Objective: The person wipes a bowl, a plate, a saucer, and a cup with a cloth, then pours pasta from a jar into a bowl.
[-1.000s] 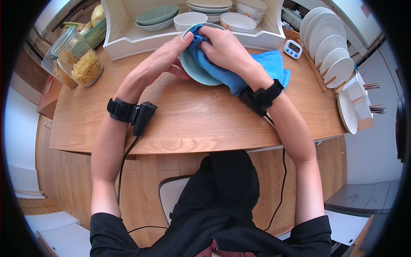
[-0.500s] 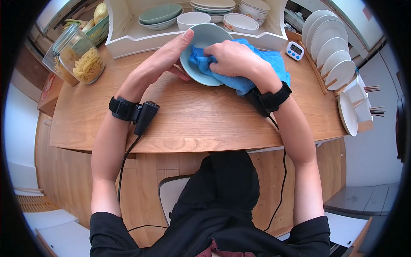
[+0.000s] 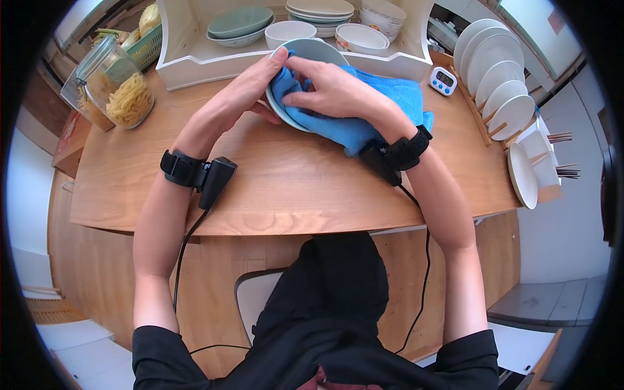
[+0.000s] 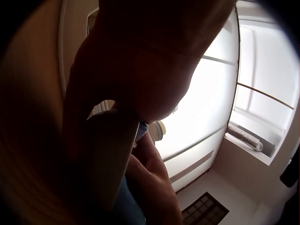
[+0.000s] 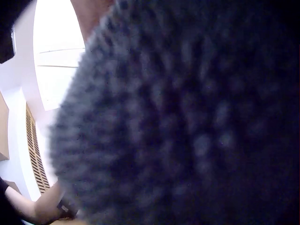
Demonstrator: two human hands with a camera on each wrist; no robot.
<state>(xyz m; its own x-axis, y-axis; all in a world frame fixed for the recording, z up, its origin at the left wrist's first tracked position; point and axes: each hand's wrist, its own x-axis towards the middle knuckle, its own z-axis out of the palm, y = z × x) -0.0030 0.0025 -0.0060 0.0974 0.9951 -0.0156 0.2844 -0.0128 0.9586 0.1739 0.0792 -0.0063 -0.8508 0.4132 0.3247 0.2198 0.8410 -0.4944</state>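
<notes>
The wooden counter (image 3: 292,188) spreads beneath the fingers of both hands and reaches out to either side of them. Beyond the fingertips stands the white shelf (image 3: 227,67), with stacked dishes and bowls in it. Well to the right of the right fingers, the wooden rack (image 3: 482,117) holds a row of upright white plates (image 3: 492,55).

The blue cloth (image 3: 396,94) lies bunched under the right fingers, partly inside the bowl, and trails out beneath the right wrist to the right. In the right wrist view, a blurred, dark, textured surface fills most of the frame.

The right hand (image 3: 328,91) has its fingers bent into the cloth, gripping it against the bowl's inside; its thumb points toward the left hand. The left hand (image 3: 250,88) grips the bowl from the left, the thumb up at the rim and the other fingers around the outside, partly hidden behind the wall.

The pale green bowl (image 3: 318,51) is between the two hands, its open side facing up toward the head camera. Well to the left of the left fingers is the glass jar (image 3: 130,104) of pasta. The small white timer (image 3: 443,81) sits right of the right fingers, near the cloth's far end.
</notes>
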